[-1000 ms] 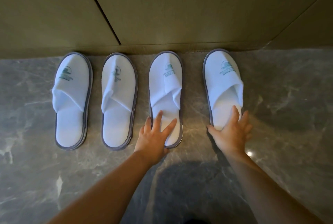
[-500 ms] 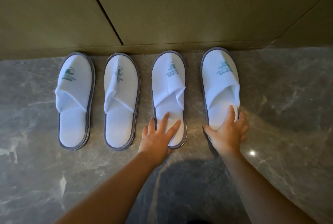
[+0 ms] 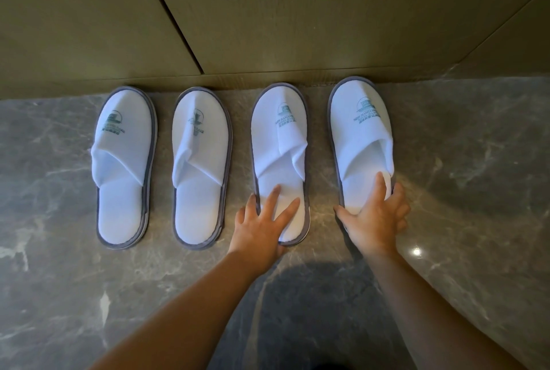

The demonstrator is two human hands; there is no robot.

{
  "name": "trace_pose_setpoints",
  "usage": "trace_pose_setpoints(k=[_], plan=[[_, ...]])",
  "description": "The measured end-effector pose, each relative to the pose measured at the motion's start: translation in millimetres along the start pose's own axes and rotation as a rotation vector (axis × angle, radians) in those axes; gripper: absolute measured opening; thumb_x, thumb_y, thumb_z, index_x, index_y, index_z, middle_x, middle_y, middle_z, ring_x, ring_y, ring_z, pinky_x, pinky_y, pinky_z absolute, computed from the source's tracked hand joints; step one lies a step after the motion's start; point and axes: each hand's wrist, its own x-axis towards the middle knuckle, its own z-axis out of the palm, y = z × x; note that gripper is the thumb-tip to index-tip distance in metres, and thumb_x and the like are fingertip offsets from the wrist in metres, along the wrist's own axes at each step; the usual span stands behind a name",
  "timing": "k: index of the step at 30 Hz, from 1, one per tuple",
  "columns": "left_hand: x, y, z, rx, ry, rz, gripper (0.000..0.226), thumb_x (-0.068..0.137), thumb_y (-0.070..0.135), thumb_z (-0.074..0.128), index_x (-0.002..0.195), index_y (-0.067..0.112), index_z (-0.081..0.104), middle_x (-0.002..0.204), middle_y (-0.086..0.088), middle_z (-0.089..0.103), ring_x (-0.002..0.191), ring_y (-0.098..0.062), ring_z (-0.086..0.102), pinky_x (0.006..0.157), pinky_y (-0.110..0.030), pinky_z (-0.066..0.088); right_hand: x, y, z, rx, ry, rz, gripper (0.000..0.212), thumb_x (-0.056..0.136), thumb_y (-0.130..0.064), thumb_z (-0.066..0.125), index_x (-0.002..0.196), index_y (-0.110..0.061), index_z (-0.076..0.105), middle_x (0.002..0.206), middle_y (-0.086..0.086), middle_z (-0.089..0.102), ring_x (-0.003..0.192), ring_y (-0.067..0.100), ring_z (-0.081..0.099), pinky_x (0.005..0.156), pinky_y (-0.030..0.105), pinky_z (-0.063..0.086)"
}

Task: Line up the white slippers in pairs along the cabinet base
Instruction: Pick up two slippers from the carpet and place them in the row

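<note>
Nearly done, it seems: four white slippers sit toes-first against the cabinet base [image 3: 268,72] on the marble floor [image 3: 476,161], the left pair [image 3: 125,167] untouched, while the left hand [image 3: 262,224] presses flat-fingered on the third slipper [image 3: 279,137] and the right hand [image 3: 375,218] clasps the fourth slipper [image 3: 360,137] at its heel, leaving only spacing.

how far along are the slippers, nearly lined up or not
Done: the two left slippers sit side by side, toes at the cabinet base. In hand: the left hand presses flat on the third slipper; the right hand holds the heel of the fourth slipper, both toes already near the base. Left: probably just evening the gap and letting go.
</note>
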Motion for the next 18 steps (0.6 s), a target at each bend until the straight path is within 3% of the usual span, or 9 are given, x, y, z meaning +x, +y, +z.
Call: trace_pose_setpoints(k=[12,15,18], plan=[[-6.2,-4.3,-14.5,-0.053,-0.003,-0.019,0.088,0.079,0.061,0.046,0.139,0.037,-0.013,0.154,-0.003,-0.019,0.142,-0.035,-0.009,0.114,-0.051,0.006,-6.9,-8.6,-16.4,-0.07,-0.03,-0.014,0.088,0.07,-0.043,0.069,0.138,-0.015,0.02,0.15,0.019,0.015,0.133,0.041,0.019,0.105,0.056,0.025],[-18.9,-10.4,-44.5,-0.09,0.056,-0.036,0.078,0.083,0.055,0.045,0.142,0.028,0.003,0.156,-0.006,0.0,0.142,-0.033,0.003,0.115,-0.047,0.009,-21.1,-24.7,-42.5,-0.06,-0.015,-0.093,0.068,0.078,-0.032,0.065,0.133,-0.008,0.033,0.143,0.022,0.032,0.129,0.04,0.03,0.103,0.051,0.031],[-55.4,-19.4,-97.4,-0.167,0.163,-0.017,0.058,0.086,0.043,0.048,0.135,0.018,0.03,0.149,-0.009,0.029,0.136,-0.03,0.026,0.112,-0.044,0.022,-49.9,-62.4,-89.7,0.025,-0.044,-0.157,0.046,0.084,-0.024,0.057,0.125,-0.005,0.045,0.128,0.021,0.053,0.117,0.036,0.047,0.091,0.04,0.041]])
